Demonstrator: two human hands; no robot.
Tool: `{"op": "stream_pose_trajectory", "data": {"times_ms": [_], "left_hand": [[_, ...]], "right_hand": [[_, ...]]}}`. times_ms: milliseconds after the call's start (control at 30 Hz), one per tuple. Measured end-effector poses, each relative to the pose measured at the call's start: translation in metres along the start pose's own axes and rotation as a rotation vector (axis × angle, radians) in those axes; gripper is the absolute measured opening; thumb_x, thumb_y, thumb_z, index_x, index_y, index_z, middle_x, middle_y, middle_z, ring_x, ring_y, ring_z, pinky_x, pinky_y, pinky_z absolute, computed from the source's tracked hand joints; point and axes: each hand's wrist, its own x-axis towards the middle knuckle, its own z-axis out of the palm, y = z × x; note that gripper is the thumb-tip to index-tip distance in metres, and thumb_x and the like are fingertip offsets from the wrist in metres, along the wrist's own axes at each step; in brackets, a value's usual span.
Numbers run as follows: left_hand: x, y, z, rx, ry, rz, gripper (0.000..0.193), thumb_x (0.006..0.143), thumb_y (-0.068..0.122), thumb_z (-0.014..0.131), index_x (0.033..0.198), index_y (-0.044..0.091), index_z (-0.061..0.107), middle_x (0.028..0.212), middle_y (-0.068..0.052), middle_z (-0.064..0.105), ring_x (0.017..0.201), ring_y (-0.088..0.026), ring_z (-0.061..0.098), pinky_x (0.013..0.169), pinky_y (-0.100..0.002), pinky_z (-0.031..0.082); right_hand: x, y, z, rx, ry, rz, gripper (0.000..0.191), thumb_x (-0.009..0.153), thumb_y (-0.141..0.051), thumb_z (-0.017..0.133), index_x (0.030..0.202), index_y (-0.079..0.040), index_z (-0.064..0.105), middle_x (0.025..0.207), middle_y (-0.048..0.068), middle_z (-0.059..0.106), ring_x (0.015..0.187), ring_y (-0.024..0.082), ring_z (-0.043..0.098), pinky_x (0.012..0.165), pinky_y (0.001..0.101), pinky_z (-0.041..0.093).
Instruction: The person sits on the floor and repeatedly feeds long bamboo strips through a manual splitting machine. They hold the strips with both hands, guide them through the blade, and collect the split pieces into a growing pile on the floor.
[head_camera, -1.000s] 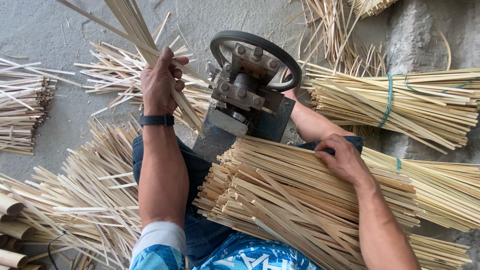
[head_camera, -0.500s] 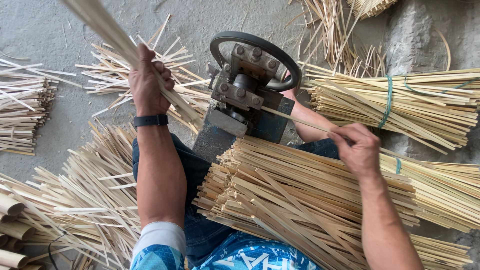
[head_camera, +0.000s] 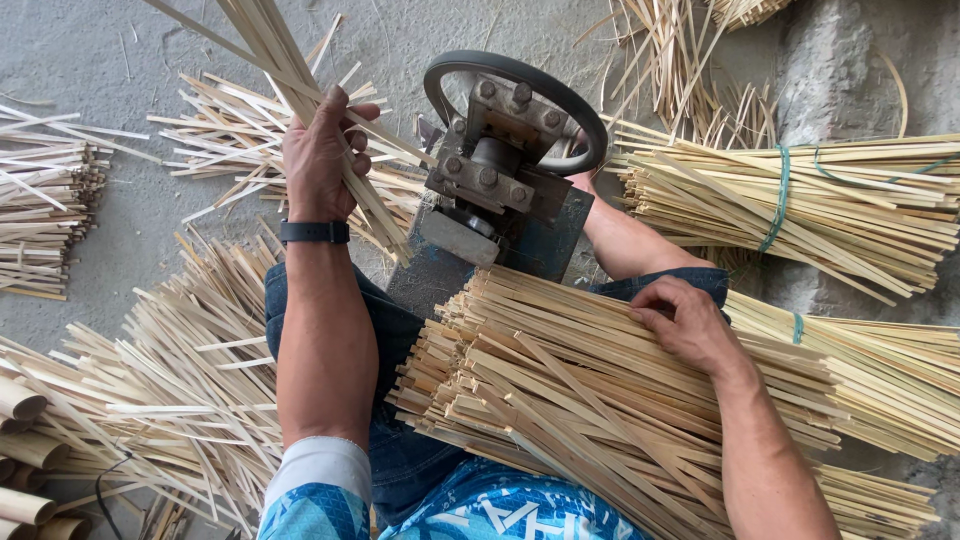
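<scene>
My left hand (head_camera: 320, 155), with a black band on its wrist, is closed round a handful of thin bamboo strips (head_camera: 265, 40) that fan up and left, just left of the metal machine (head_camera: 495, 165). The machine has a black ring wheel (head_camera: 450, 70) on top and stands between my knees. A thick bundle of pale bamboo strips (head_camera: 560, 400) lies across my lap. My right hand (head_camera: 690, 325) rests on top of that bundle, fingers bent and touching the strips, with nothing lifted.
A bundle tied with green cord (head_camera: 850, 215) lies at the right, with another below it (head_camera: 880, 370). Loose strips are heaped on the floor at the left (head_camera: 170, 400) and far left (head_camera: 45, 215). Bamboo tubes (head_camera: 20, 450) sit at the bottom left.
My right hand had a single strip raised toward the machine half a second ago; it is now back down on the lap bundle. My left hand shifted slightly right with its strips.
</scene>
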Motion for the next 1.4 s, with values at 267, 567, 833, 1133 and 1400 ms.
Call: {"op": "stream_pose_trajectory", "data": {"times_ms": [267, 567, 833, 1133, 1400], "left_hand": [[0.003, -0.001, -0.011, -0.033, -0.025, 0.106, 0.026, 0.102, 0.028, 0.069, 0.106, 0.004, 0.059, 0.086, -0.013, 0.074, 0.064, -0.015, 0.067, 0.048, -0.025, 0.058], [0.008, -0.003, -0.024, -0.272, -0.006, 0.124, 0.031, 0.101, 0.033, 0.069, 0.107, 0.005, 0.056, 0.074, -0.007, 0.062, 0.066, -0.020, 0.068, 0.052, -0.032, 0.060], [0.004, -0.006, -0.014, -0.083, 0.005, 0.080, 0.038, 0.096, 0.035, 0.076, 0.108, 0.004, 0.058, 0.078, -0.012, 0.068, 0.055, -0.014, 0.060, 0.041, -0.024, 0.047], [-0.012, 0.004, 0.004, 0.173, -0.005, 0.043, 0.048, 0.088, 0.033, 0.085, 0.116, -0.001, 0.066, 0.094, -0.013, 0.077, 0.060, -0.007, 0.060, 0.044, -0.019, 0.051], [-0.013, 0.005, 0.005, 0.189, -0.075, -0.036, 0.032, 0.098, 0.030, 0.079, 0.100, -0.002, 0.072, 0.089, -0.010, 0.074, 0.061, -0.006, 0.055, 0.044, -0.020, 0.048]], "right_hand": [[-0.006, 0.019, -0.011, -0.165, 0.135, -0.214, 0.022, 0.085, -0.021, 0.076, 0.101, -0.006, 0.074, 0.091, 0.011, 0.075, 0.083, 0.024, 0.071, 0.076, 0.0374, 0.058], [-0.020, 0.044, -0.021, 0.021, 0.229, -0.124, 0.015, 0.091, -0.018, 0.074, 0.101, -0.010, 0.079, 0.094, 0.009, 0.079, 0.083, 0.018, 0.075, 0.076, 0.0315, 0.061], [-0.014, 0.039, -0.034, 0.096, 0.361, -0.102, 0.019, 0.095, -0.020, 0.074, 0.112, -0.014, 0.079, 0.103, 0.007, 0.079, 0.091, 0.017, 0.075, 0.080, 0.0306, 0.061], [0.013, 0.005, -0.037, -0.016, 0.251, -0.109, 0.023, 0.093, -0.029, 0.072, 0.109, -0.015, 0.081, 0.104, 0.006, 0.080, 0.086, 0.017, 0.076, 0.077, 0.0305, 0.061], [0.006, 0.023, -0.050, -0.066, 0.136, 0.193, 0.044, 0.091, -0.052, 0.064, 0.103, -0.014, 0.080, 0.062, 0.007, 0.071, 0.052, 0.017, 0.065, 0.052, 0.0345, 0.056]]}}
